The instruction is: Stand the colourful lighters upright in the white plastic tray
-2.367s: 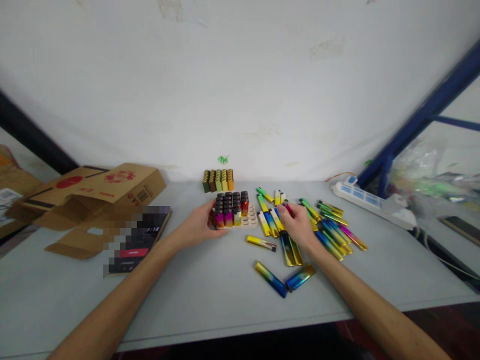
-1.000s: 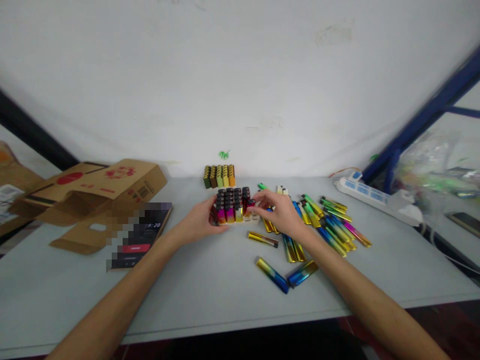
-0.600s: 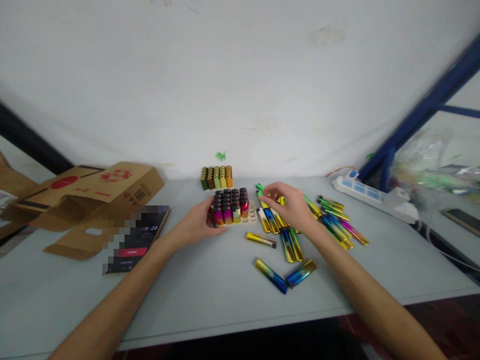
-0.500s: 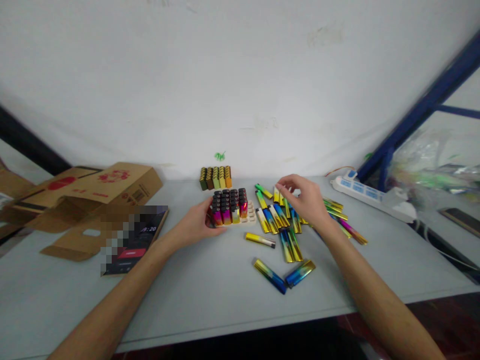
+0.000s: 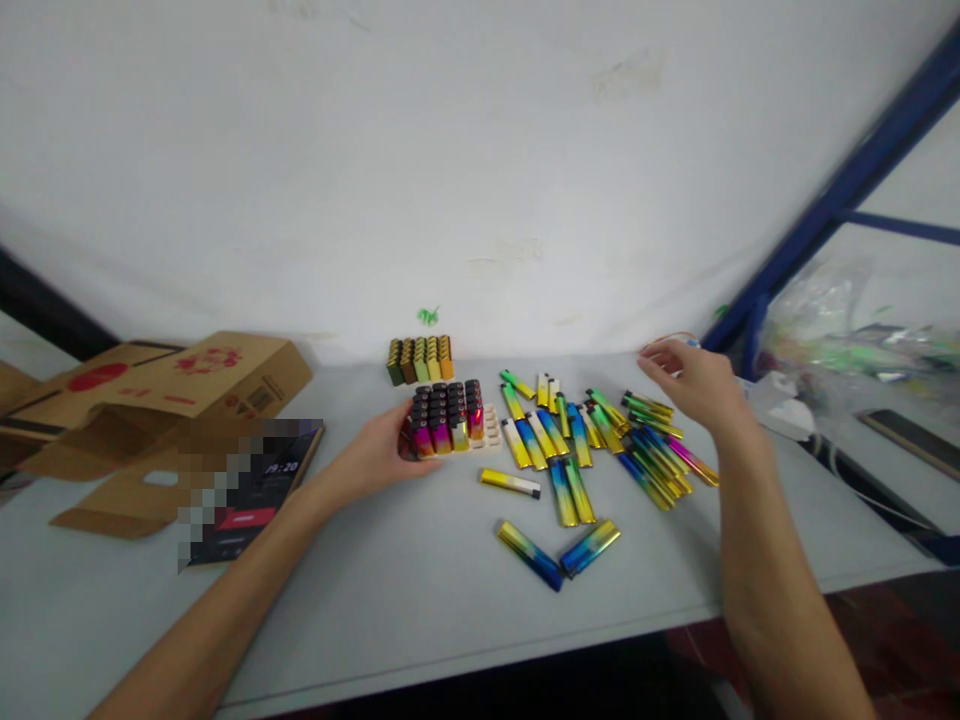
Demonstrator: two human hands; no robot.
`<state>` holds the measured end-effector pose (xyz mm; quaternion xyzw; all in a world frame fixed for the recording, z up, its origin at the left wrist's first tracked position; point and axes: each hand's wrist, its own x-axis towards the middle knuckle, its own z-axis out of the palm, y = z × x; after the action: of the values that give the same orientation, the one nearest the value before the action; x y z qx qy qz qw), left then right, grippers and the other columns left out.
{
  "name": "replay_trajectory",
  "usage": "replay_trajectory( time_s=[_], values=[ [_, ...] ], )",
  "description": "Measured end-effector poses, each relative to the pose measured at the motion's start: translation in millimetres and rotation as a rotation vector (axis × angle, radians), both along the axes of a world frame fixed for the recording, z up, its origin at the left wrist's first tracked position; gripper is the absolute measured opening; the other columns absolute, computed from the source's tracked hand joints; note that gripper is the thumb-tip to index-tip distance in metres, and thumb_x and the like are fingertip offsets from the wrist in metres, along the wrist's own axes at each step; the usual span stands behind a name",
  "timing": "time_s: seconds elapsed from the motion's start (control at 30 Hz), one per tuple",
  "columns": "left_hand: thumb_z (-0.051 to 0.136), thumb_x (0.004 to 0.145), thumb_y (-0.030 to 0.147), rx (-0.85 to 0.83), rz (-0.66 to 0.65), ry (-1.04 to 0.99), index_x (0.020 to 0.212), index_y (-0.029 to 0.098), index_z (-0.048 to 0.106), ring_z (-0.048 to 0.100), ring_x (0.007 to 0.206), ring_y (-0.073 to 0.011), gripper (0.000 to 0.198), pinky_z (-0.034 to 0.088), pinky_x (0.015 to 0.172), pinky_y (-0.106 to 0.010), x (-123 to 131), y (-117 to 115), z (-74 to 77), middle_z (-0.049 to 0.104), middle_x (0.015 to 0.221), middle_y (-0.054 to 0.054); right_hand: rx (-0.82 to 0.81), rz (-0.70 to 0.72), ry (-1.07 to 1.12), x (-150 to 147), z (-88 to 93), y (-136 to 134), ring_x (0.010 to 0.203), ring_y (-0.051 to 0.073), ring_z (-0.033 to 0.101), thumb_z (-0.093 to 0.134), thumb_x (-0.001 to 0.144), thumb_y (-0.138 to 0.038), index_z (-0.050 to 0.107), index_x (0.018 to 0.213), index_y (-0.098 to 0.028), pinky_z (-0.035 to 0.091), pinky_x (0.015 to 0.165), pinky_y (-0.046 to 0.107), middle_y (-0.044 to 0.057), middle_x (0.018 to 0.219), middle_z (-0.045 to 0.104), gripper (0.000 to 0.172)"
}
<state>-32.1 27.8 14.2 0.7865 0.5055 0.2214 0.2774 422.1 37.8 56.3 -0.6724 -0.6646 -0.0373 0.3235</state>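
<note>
At the left end of a pale slotted tray (image 5: 491, 428), my left hand (image 5: 384, 445) is closed around the side. Upright lighters (image 5: 441, 432) with black tops and shiny pink, yellow and red bodies fill most of the tray; its right end shows bare slots. My right hand (image 5: 679, 372) hovers at the right, fingers stretched out, nothing visible in them. Below it lies a heap of metallic yellow, green and blue lighters (image 5: 656, 465). More loose lighters (image 5: 546, 432) lie between the tray and that heap. One yellow-and-white lighter (image 5: 510, 483) lies in front of the tray.
Behind the tray stands a block of gold-topped lighters (image 5: 420, 360). Two blue-and-gold lighters (image 5: 531, 553) lie nearer the front edge. An opened cardboard box (image 5: 225, 375) and a phone-like device (image 5: 259, 500) are at left; a white power strip (image 5: 780, 405) is at right.
My right hand has moved right, from over the middle lighters to beyond the right-hand heap, uncovering lighters. My left hand stays on the tray. The view has shifted slightly.
</note>
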Motion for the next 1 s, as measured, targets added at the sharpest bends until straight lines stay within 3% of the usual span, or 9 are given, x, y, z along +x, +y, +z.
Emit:
replay_trajectory(
  time_s=[0.13,0.3,0.43,0.57,0.73,0.87,1.0],
  values=[
    [0.080,0.071,0.054,-0.022,0.032,0.030,0.108,0.017,0.058,0.061,0.070,-0.0208,0.057,0.052,0.060,-0.032,0.1,0.1,0.5,0.072,0.090,-0.006,-0.312,0.055,-0.014,19.7,-14.3,1.2,0.074,0.022,0.075,0.074,0.085,-0.027,0.077,0.095,-0.020,0.055,0.070,0.033,0.006,0.082,0.080,0.012],
    [0.080,0.068,0.052,-0.001,0.038,0.034,0.106,0.017,0.060,0.060,0.068,-0.0206,0.056,0.050,0.059,-0.032,0.1,1.5,-0.5,0.071,0.086,-0.005,-0.383,-0.011,0.007,47.5,-24.8,2.9,0.074,0.023,0.076,0.075,0.081,-0.023,0.079,0.089,-0.018,0.055,0.066,0.032,0.008,0.084,0.082,0.010],
    [0.081,0.069,0.052,0.008,0.028,0.010,0.110,0.018,0.061,0.061,0.068,-0.0201,0.057,0.050,0.059,-0.030,-1.1,2.6,-2.9,0.073,0.087,-0.004,-0.533,-0.093,-0.008,62.2,-18.4,-5.2,0.072,0.024,0.076,0.077,0.078,-0.027,0.079,0.084,-0.019,0.055,0.063,0.031,0.008,0.083,0.082,0.010],
    [0.080,0.070,0.050,-0.016,0.018,-0.017,0.114,0.018,0.060,0.062,0.069,-0.0204,0.059,0.052,0.059,-0.031,-1.3,2.6,-3.7,0.074,0.092,-0.007,-0.674,-0.141,-0.027,63.8,-9.7,-30.8,0.077,0.025,0.077,0.074,0.082,-0.036,0.080,0.086,-0.018,0.056,0.065,0.031,0.010,0.090,0.083,0.019],
    [0.080,0.071,0.051,-0.004,0.010,-0.010,0.115,0.018,0.059,0.062,0.068,-0.0201,0.059,0.051,0.059,-0.030,-1.4,2.5,-3.9,0.073,0.090,-0.005,-0.710,-0.070,-0.033,56.2,-21.1,-63.8,0.084,0.028,0.078,0.071,0.083,-0.046,0.081,0.090,-0.021,0.057,0.072,0.034,0.009,0.093,0.083,0.028],
    [0.080,0.071,0.051,0.000,0.012,-0.004,0.116,0.015,0.059,0.064,0.071,-0.0210,0.061,0.052,0.060,-0.030,-1.0,2.1,-2.7,0.072,0.092,-0.006,-0.688,-0.001,-0.016,54.3,-35.2,-74.4,0.083,0.029,0.077,0.066,0.083,-0.046,0.078,0.095,-0.020,0.056,0.072,0.035,0.010,0.091,0.083,0.031],
    [0.079,0.071,0.049,-0.008,0.003,-0.012,0.116,0.015,0.059,0.063,0.072,-0.0207,0.060,0.053,0.062,-0.031,0.5,0.5,-0.1,0.073,0.092,-0.006,-0.633,0.083,0.092,58.4,-36.1,-82.9,0.078,0.029,0.076,0.063,0.085,-0.057,0.076,0.100,-0.021,0.059,0.072,0.038,0.011,0.092,0.082,0.041]
  ],
)
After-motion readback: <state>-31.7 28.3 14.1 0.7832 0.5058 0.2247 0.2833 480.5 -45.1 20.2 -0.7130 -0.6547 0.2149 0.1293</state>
